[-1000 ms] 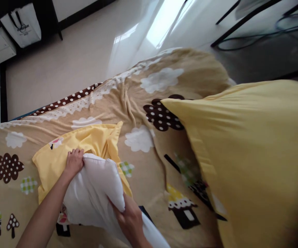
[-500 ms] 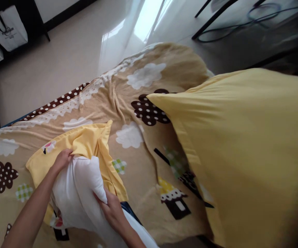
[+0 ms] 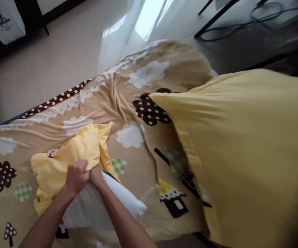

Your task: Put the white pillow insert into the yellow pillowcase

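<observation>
On the blanket (image 3: 128,103), at left, a yellow case (image 3: 68,155) bunched over a white pillow (image 3: 112,203); left hand (image 3: 76,177) closed in a fist on the case cloth; right hand (image 3: 96,173) just beside, touching it, fingers hidden in the cloth, grip impossible to tell; at right, a big yellow pillow (image 3: 247,155) lying apart.

**One head view, tilted down over the bed**

I have a single view, worn on the head, looking forward and steeply down and rolled to one side. Both forearms enter from the near bottom edge, close under the lens. The patterned blanket (image 3: 138,103) fills the middle, a yellow pillow (image 3: 247,151) looms near right, and the glossy floor (image 3: 68,51) lies far.
</observation>
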Demonstrator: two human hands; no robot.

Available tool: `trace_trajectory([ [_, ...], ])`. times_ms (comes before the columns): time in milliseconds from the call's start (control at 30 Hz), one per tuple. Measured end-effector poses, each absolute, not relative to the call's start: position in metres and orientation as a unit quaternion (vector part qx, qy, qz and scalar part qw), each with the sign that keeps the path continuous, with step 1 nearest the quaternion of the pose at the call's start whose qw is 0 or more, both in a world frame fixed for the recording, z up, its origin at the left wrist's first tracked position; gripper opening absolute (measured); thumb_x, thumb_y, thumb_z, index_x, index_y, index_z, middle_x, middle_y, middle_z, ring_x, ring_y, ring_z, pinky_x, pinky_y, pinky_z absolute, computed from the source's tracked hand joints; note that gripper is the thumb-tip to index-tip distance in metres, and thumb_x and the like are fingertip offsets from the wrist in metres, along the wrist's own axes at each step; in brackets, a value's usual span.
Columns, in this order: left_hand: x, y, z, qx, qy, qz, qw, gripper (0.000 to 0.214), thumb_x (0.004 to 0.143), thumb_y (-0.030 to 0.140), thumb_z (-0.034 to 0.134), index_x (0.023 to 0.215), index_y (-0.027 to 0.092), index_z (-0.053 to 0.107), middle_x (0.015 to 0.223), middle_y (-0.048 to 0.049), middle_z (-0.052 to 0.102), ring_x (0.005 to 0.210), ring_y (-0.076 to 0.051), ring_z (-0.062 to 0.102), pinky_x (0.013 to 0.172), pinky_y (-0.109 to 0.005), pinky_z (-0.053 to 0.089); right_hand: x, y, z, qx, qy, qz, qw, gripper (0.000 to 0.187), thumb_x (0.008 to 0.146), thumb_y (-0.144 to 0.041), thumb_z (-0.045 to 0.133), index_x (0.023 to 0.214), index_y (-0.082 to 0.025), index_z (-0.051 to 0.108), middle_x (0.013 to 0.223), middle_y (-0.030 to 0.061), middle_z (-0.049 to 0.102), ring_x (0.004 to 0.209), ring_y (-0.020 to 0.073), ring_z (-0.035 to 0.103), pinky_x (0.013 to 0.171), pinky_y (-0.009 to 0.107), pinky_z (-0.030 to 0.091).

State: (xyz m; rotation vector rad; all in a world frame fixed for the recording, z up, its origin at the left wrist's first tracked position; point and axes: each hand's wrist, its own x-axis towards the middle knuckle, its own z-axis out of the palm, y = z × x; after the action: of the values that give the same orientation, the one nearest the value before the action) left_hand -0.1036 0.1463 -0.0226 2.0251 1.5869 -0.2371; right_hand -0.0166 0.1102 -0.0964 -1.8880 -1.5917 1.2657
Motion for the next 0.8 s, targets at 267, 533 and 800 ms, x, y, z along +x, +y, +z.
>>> trace_trajectory([
  [267,-0.132,0.123,-0.084,0.717,0.613,-0.029,0.329,0.021,0.078,0.006,0.042,0.084,0.019,0.057,0.091,-0.0081,0.065,0.093,-0.02,0.06,0.084,-0.028,0.043,0.034,0.073,-0.085,-0.667,-0.62,0.4,0.103,0.047,0.09,-0.051,0.054,0.112,-0.011,0.068,0.112,0.0213,0.067,0.108,0.032,0.062,0.095,0.044,0.047],
  [533,-0.172,0.082,-0.09,0.764,0.591,-0.034,0.257,0.037,0.073,0.013,0.056,0.109,0.016,0.061,0.112,-0.013,0.061,0.109,-0.029,0.053,0.1,-0.043,0.041,0.134,-0.059,-0.115,-0.771,-0.5,0.371,0.134,0.089,0.071,-0.072,0.06,0.143,-0.02,0.048,0.14,0.0174,0.056,0.127,0.0368,0.054,0.101,0.054,0.046],
  [800,-0.304,-0.006,-0.098,0.569,0.818,-0.02,0.081,0.021,0.082,0.015,0.05,0.102,0.014,0.058,0.106,-0.0177,0.062,0.105,-0.032,0.059,0.091,-0.045,0.047,0.05,-0.032,-0.091,-0.802,-0.167,0.507,0.267,0.083,0.062,-0.075,0.062,0.117,-0.013,0.067,0.12,0.0174,0.069,0.112,0.0356,0.064,0.096,0.046,0.052],
])
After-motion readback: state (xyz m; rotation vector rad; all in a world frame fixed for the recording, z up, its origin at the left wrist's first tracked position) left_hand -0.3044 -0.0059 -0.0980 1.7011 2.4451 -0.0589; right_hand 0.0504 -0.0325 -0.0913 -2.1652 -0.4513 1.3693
